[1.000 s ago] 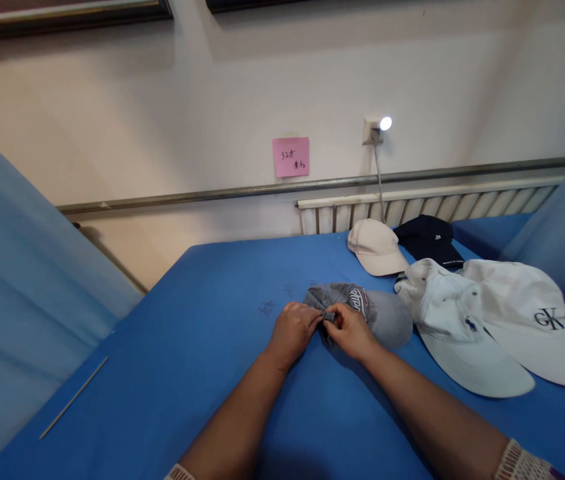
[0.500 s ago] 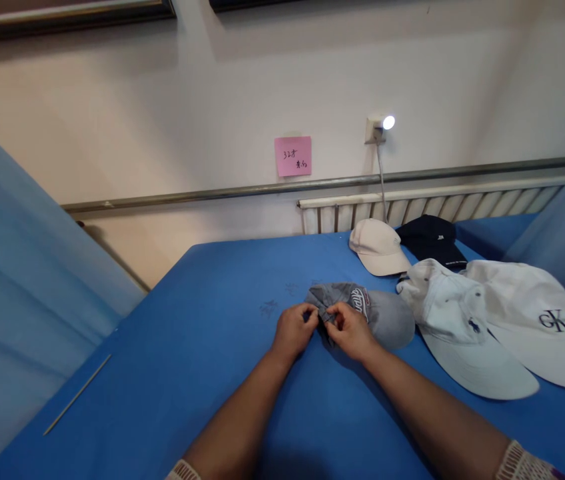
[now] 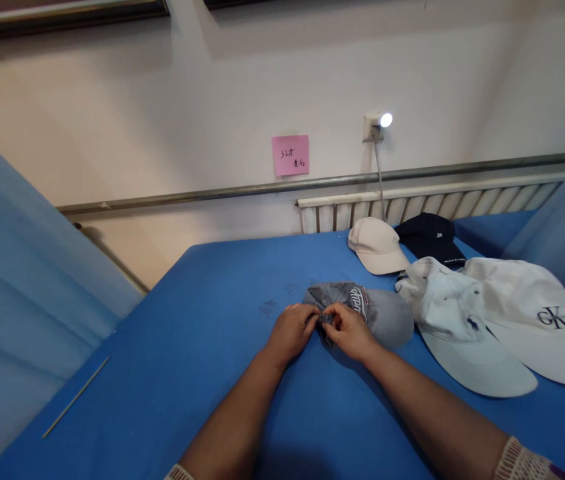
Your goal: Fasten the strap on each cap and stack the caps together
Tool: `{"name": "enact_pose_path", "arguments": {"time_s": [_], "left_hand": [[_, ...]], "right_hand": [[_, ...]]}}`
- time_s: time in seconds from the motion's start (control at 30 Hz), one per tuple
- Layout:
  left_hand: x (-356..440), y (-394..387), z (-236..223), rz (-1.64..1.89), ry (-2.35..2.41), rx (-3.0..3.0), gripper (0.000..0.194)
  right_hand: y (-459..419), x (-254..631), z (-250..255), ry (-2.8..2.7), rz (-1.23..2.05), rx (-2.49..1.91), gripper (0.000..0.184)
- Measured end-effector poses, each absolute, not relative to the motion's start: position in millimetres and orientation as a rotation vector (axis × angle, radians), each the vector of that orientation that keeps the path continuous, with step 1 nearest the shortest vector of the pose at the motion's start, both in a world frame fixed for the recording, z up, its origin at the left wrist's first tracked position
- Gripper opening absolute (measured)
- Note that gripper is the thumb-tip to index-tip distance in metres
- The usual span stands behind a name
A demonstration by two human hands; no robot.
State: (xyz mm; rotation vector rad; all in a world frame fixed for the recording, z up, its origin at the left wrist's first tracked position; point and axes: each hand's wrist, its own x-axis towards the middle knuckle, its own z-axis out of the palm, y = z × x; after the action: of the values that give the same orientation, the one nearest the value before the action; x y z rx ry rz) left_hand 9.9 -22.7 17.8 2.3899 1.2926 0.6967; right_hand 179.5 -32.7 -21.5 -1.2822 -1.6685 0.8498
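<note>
A grey baseball cap (image 3: 387,317) with white lettering lies on the blue-covered bed, its brim pointing right. My left hand (image 3: 292,331) is closed at the cap's near left edge, fingers pinching the cloth. Right beside it, my right hand (image 3: 350,331) also pinches the cap's edge with thumb and fingers. The fingertips of both hands nearly meet, and they hide the bit of cloth or strap between them. The cap's crown looks creased and partly flattened.
To the right lie a pale cap with a small horse logo (image 3: 455,313), a white cap (image 3: 522,300), a cream cap (image 3: 375,243) and a navy cap (image 3: 430,237). A thin stick (image 3: 76,397) rests at the left. Behind are a metal rail (image 3: 212,195) and a radiator (image 3: 425,203).
My left hand has turned slightly, and its fingers have come closer to my right fingertips at the cap's edge. The grey cap stays in nearly the same place.
</note>
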Motion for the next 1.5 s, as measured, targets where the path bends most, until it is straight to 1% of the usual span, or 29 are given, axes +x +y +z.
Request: {"name": "enact_pose_path", "arguments": {"time_s": [0.2,0.3,0.43,0.5,0.63,0.87,1.03,1.1,1.23,1.33,1.4,1.5], "left_hand": [[10,-12,-1,0.908,1.352,1.961,0.009],[7,-9,-3,0.989,1.280,1.833,0.012],[7,-17,9,0.942,1.106,2.033,0.024],[9,-21,14,0.878,1.077,2.166,0.026],[9,-23,17,0.830,1.132,2.253,0.021],[2,-17,18,0.784,1.131,2.183,0.013],[4,-19,19,0.811,1.058,2.187,0.004],[5,-18,16,0.864,1.060,2.097,0.005],[5,-12,6,1.015,1.085,1.670,0.012],[3,-8,3,1.056,1.073,1.362,0.019],[3,-7,3,1.019,1.052,1.272,0.025],[4,-9,1,0.916,1.007,1.343,0.036]], "right_hand": [[-33,179,-24,-1.650,0.867,-1.261,0.015],[-31,179,-29,-1.603,0.903,-1.246,0.016],[-29,179,-31,-1.562,0.929,-1.250,0.017],[-29,179,-31,-1.567,0.933,-1.247,0.016],[-28,179,-31,-1.544,0.987,-1.257,0.016],[-25,180,-36,-1.488,1.055,-1.238,0.016],[-28,181,-34,-1.572,1.009,-1.231,0.015],[-29,181,-33,-1.583,1.006,-1.235,0.015],[-29,181,-34,-1.561,1.006,-1.223,0.016],[-28,180,-37,-1.536,1.025,-1.204,0.016],[-27,180,-38,-1.504,1.049,-1.192,0.017],[-26,180,-36,-1.482,1.075,-1.170,0.020]]}}
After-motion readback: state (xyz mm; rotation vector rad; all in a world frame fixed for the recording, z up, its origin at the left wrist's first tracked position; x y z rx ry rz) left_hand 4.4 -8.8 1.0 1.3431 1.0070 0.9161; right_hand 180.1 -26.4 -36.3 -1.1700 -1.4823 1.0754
